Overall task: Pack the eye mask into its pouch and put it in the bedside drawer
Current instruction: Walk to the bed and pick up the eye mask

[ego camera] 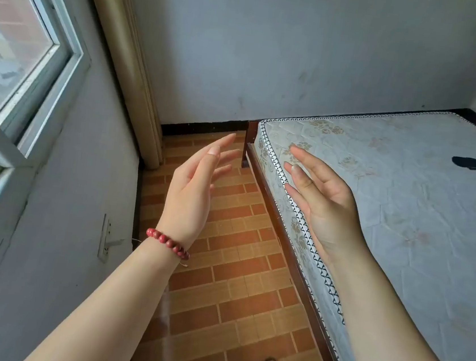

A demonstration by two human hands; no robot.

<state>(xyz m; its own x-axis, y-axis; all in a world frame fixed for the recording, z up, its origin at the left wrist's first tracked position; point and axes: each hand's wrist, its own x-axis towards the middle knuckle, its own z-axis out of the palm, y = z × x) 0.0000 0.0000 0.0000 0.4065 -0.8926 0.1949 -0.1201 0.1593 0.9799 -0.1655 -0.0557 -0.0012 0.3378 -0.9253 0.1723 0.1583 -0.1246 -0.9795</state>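
Both hands, left (193, 188) and right (322, 201), hover spread and empty; the mask (469, 163) lies crosswise on the bare mattress (405, 214), far off.

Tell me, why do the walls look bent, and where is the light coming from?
Head view: wide-angle lens bows the window frame and mattress edge; daylight enters through that window; left hand fingertips slightly blurred; small dark object too small to identify.

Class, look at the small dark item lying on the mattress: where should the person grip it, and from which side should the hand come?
The dark item lies flat and alone on the mattress, so come from above and pinch its near edge. The right hand is open and on that side, so it probably suits best. The item is too small to make out finer grip points.
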